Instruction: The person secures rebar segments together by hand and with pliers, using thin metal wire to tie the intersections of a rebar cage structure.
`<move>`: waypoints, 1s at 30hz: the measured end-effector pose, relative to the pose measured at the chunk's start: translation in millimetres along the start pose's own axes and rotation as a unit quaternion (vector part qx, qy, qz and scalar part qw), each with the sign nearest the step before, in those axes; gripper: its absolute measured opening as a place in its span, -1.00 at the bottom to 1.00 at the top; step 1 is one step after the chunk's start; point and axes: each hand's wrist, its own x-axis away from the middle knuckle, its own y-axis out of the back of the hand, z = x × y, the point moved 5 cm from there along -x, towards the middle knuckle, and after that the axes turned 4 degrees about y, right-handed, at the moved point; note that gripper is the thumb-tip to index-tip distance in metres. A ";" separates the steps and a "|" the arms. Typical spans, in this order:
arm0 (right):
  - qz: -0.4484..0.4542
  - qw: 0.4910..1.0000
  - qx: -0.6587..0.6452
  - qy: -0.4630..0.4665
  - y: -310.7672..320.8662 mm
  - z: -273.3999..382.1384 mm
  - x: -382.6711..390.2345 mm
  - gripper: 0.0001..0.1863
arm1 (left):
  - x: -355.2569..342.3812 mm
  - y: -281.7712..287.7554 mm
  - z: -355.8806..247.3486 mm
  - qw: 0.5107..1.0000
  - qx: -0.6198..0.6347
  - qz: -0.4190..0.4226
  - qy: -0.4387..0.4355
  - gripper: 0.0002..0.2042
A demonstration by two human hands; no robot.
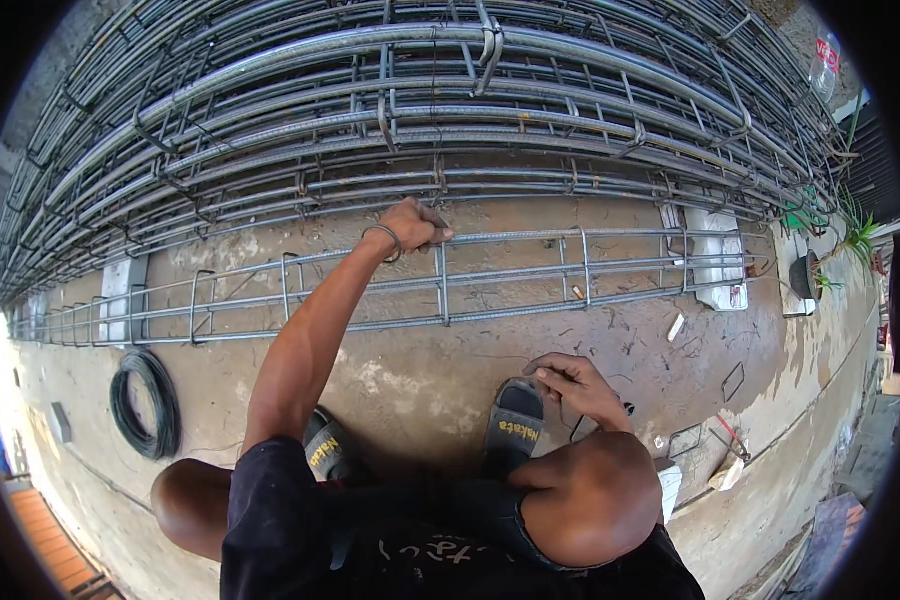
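A long, narrow rebar cage (515,270) of ribbed bars and square stirrups lies across in front of me. My left hand (415,225) is closed at its far bar, close to where a stirrup (442,285) crosses; the fingers hide the exact contact. Around that wrist sits a dark band. Lower and to the right, above my right sandal (516,412), my right hand (577,385) has its thumb and fingers pinched together. From these fingertips a thin wire (495,357) appears to run leftward. Something dark shows beneath this hand, too hidden to name.
Stacked rebar cages (570,110) fill the far side. Pale blocks (720,262) support the narrow cage near both ends. A coil of dark wire (145,405) lies at left. Loose stirrups (733,381), a red-handled tool (732,437) and wire scraps lie at right, near a potted plant (805,275).
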 end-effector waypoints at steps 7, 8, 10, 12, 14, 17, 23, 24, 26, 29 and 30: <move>-0.179 0.934 0.191 0.244 22.5 116.5 -98.0 -0.51 | 2.6 -4.0 10.3 0.994 0.027 -0.067 -0.078 -0.65; -0.203 0.895 0.219 0.332 16.0 132.7 -131.4 -0.52 | 3.7 -5.7 17.9 0.995 0.036 -0.069 -0.063 -0.60; -0.159 0.890 0.145 0.402 10.3 146.3 -176.6 -0.57 | 3.5 -12.2 14.6 0.983 0.009 -0.127 -0.130 -0.47; -0.003 0.929 -0.074 0.362 4.7 148.8 -206.9 -0.64 | 5.8 -8.1 4.3 0.981 -0.003 -0.131 -0.141 -0.37; 0.007 0.924 -0.182 0.337 16.9 143.3 -197.0 -0.70 | 16.7 -7.9 4.2 0.995 0.012 -0.069 -0.078 -0.29; -0.009 0.938 -0.261 0.226 61.2 137.5 -150.5 -0.72 | 11.3 -9.0 5.9 0.973 -0.134 -0.073 -0.170 -0.34; -0.153 0.945 -0.089 0.275 121.7 132.1 -75.8 -0.77 | -14.7 -43.8 -33.6 0.964 -0.141 0.005 -0.225 -0.53; -0.139 0.946 -0.128 0.263 111.7 129.1 -81.8 -0.77 | -18.1 -49.6 -32.9 0.967 -0.143 0.018 -0.212 -0.57; -0.120 0.942 -0.200 0.241 94.6 112.3 -100.4 -0.78 | -26.4 -47.3 -32.9 0.987 -0.073 0.001 -0.143 -0.62; -0.116 0.941 -0.259 0.184 68.2 86.4 -124.0 -0.80 | -20.0 -38.4 -52.6 0.994 -0.024 0.037 -0.097 -0.70; -0.118 0.940 -0.276 0.166 54.7 81.7 -126.6 -0.80 | -14.3 -39.9 -57.2 0.994 -0.018 0.063 -0.084 -0.73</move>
